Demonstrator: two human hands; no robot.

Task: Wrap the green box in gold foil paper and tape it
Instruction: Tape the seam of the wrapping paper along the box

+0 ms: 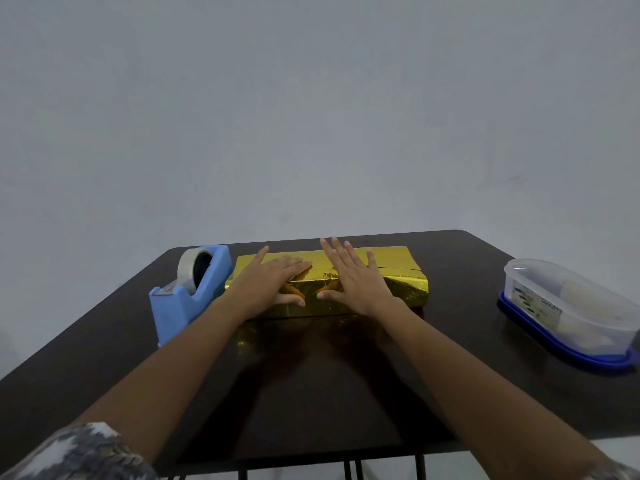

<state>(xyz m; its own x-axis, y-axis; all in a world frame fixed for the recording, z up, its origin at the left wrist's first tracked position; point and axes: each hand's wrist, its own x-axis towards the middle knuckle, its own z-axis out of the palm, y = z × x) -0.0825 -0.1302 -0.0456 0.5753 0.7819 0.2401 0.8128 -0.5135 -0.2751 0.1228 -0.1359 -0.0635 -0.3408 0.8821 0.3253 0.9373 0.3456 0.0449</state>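
Hands are pressing flat, fingers straight: left hand and right hand on the gold foil paper hiding the green box mid-frame. One should be pinning the seam taut while the other is fetching tape.

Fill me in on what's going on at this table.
A person is partway through wrapping a box. Gold foil paper covers it completely, so no green shows. The left hand and right hand lie flat on top, fingers straight, pressing the foil down, with the thumbs on the near side. Neither hand holds tape. The blue tape dispenser stands just left of the parcel, and a clear plastic container sits at the right on the dark table.
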